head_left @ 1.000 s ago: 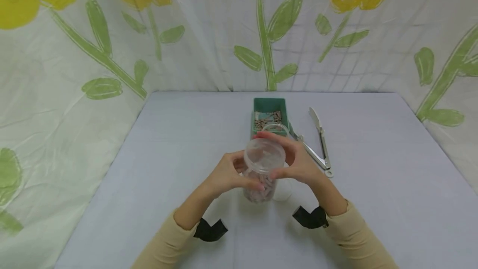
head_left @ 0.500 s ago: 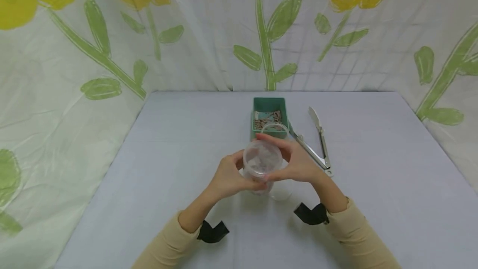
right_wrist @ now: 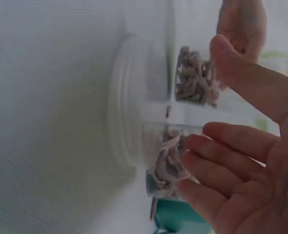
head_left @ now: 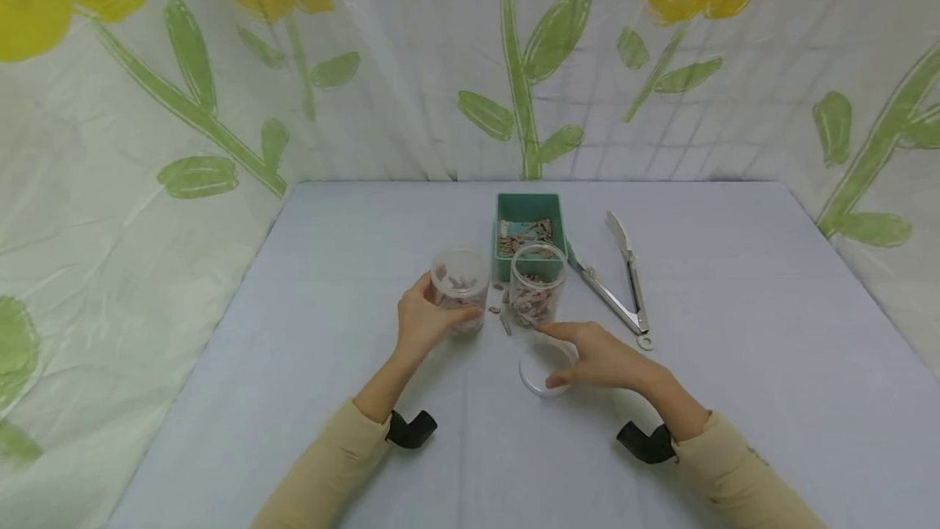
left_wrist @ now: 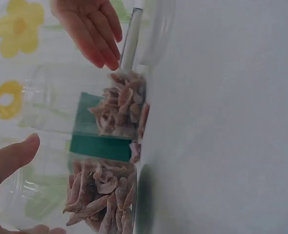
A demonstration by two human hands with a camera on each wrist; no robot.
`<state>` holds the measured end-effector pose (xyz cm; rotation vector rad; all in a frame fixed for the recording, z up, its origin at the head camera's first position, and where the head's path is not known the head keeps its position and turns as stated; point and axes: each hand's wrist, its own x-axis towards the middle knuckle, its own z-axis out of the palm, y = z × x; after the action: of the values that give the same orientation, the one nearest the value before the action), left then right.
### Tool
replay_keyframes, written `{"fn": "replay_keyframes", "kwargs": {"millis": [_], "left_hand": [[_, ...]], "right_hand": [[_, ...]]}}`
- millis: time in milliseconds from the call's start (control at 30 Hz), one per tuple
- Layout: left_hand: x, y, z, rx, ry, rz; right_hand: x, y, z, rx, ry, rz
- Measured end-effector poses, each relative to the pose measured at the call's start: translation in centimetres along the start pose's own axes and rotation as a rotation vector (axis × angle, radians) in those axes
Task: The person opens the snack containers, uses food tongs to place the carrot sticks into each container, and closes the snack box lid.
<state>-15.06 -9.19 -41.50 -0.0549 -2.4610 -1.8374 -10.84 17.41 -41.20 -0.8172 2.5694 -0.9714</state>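
My left hand (head_left: 424, 321) grips a clear plastic jar (head_left: 463, 272) with a lid on top, its lower part filled with brownish, dusty, dried-looking strips (left_wrist: 102, 200). To its right stands a second clear jar (head_left: 536, 288), without a lid and partly filled with the same strips. A loose translucent screw lid (right_wrist: 127, 107) lies on the table in front of this second jar. Over that lid hovers my right hand (head_left: 600, 356), fingers extended and thumb apart, holding nothing. Its fingertips overlap the second jar in the right wrist view.
Behind the jars a green tray (head_left: 529, 204) contains more strips and a light-blue packet. Metal tongs (head_left: 637, 284) lie spread to the right. A few stray strips (head_left: 505, 323) are on the white table (head_left: 352, 251) between the jars. A flower-painted curtain (head_left: 411, 64) hangs behind.
Both hands were on the lidded jar at the centre. My left hand has moved it left and back, beside the second jar. My right hand has let go and moved down to the loose lid.
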Motion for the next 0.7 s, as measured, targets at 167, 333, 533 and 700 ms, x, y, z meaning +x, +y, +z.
{"fn": "replay_keyframes", "kwargs": {"millis": [167, 333, 533, 700], "left_hand": [[0.9, -1.4, 0.4, 0.056, 0.07, -0.023], [1.3, -1.4, 0.2, 0.11, 0.034, -0.034], [1.1, 0.5, -0.1, 0.164, -0.026, 0.014], [-1.1, 4.0, 0.6, 0.113, 0.081, 0.3]], "right_hand": [[0.3, 0.2, 1.2, -0.097, -0.045, 0.005], [0.7, 0.2, 1.9, -0.153, -0.057, 0.005], [0.9, 0.3, 2.0, -0.226, -0.053, -0.007], [0.3, 1.0, 0.7, -0.221, 0.009, 0.013]]}}
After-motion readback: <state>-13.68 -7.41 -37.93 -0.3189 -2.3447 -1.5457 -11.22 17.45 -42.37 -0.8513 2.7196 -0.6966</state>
